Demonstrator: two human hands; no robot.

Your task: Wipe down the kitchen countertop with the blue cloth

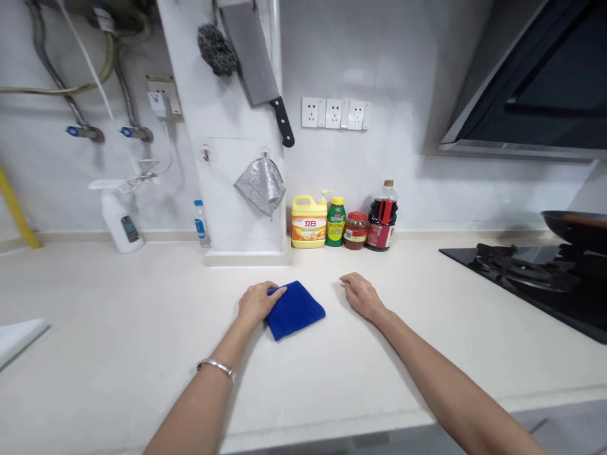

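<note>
A folded blue cloth [296, 309] lies on the white countertop [142, 328] in front of me. My left hand [257, 301] rests on the cloth's left edge, fingers curled over it and gripping it. My right hand [361, 294] lies on the bare counter to the right of the cloth, apart from it, with the fingers loosely bent downward and holding nothing.
Against the back wall stand a yellow detergent jug [308, 222], a green bottle [336, 221], a red-lidded jar [356, 230] and a dark sauce bottle [382, 218]. A gas hob [531, 272] with a pan [576, 227] is at the right. A spray bottle [119, 218] stands at the left.
</note>
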